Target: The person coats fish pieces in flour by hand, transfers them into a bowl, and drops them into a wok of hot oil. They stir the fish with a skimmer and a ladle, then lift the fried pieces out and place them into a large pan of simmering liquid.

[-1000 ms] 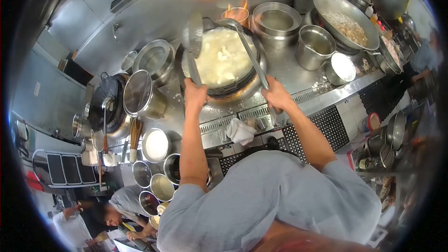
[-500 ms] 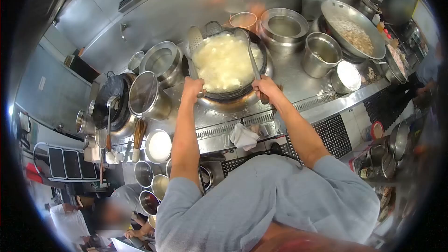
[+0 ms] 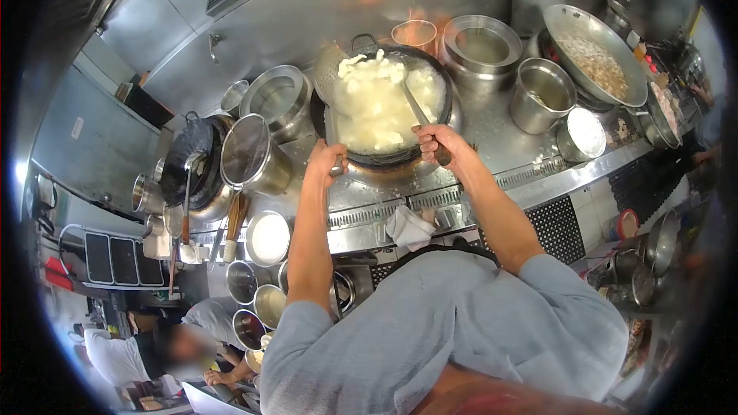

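Note:
In front of me a black wok [image 3: 444, 104] is full of pale, whitish-yellow pieces [image 3: 377, 111] in steaming, bubbling liquid. My left hand [image 3: 326, 163] is closed round the handle of a perforated skimmer [image 3: 328, 77], whose head lies at the wok's left side against the food. With my right hand [image 3: 444, 146] I grip the wooden end of a long metal ladle [image 3: 416, 103]. The ladle's head reaches into the pieces and is mostly hidden. Between both tools, some pieces are heaped up towards the far rim.
Metal pots [image 3: 482, 46] and a tall pot [image 3: 543, 94] stand right of the wok, beside a large pan [image 3: 642, 84]. To the left are a strainer pot [image 3: 246, 152] and a second wok [image 3: 201, 161]. A white cloth [image 3: 410, 228] lies at the front edge; a co-worker [image 3: 123, 357] bends at lower left.
The food between skimmer and ladle has been pushed up into a heap. The ladle's head, visible at the far rim before, is now down among the pieces. My view has shifted slightly.

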`<state>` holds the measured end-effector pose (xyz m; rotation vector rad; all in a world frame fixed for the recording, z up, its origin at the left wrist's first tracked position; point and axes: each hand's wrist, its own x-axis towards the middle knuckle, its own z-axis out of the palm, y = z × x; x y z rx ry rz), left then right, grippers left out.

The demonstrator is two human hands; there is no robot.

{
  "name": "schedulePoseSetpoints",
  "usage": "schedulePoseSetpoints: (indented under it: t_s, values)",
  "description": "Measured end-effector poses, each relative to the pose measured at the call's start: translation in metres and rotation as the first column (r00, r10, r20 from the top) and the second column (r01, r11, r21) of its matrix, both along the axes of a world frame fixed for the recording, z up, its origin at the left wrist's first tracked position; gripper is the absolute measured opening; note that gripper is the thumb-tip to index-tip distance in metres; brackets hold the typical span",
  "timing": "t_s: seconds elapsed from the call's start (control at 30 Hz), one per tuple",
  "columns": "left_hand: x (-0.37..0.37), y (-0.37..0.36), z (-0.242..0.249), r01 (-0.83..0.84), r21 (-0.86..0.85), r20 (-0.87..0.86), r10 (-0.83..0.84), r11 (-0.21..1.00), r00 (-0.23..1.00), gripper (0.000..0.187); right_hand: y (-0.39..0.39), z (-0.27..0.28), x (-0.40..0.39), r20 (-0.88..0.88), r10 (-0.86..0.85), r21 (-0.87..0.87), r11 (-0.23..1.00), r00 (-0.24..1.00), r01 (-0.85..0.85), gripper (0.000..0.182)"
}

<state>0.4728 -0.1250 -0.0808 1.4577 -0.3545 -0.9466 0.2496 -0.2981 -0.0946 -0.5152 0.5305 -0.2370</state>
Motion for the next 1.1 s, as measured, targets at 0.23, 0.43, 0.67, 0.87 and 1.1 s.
schedulePoseSetpoints:
  t_s: [0.23, 0.43, 0.67, 0.87, 1.1]
  values:
    - [-0.019, 0.024, 0.022, 0.023, 0.008, 0.209, -0.025, 1.000, 0.978, 0.037, 0.011, 0.020, -0.019, -0.024, 0.008, -0.210, 0.978, 1.000, -0.013, 0.030]
    - [-0.034, 0.041, 0.040, 0.010, 0.064, 0.318, -0.030, 0.998, 0.948, 0.038, 0.034, 0.033, -0.031, -0.113, -0.012, -0.352, 0.935, 0.994, -0.028, 0.029]
    - [-0.047, 0.049, 0.045, 0.034, 0.059, 0.410, -0.055, 0.998, 0.910, 0.034, 0.073, 0.029, -0.047, -0.117, -0.042, -0.350, 0.937, 0.992, -0.002, 0.031]
    - [-0.072, 0.064, 0.041, -0.027, 0.035, 0.341, 0.014, 0.999, 0.940, 0.037, 0.081, 0.026, -0.078, -0.130, -0.019, -0.378, 0.925, 0.991, -0.032, 0.032]
    - [-0.096, 0.085, 0.025, -0.161, -0.082, 0.234, 0.176, 0.984, 0.956, 0.035, 0.070, 0.034, -0.137, -0.451, -0.116, -0.786, 0.521, 0.885, -0.332, 0.043]
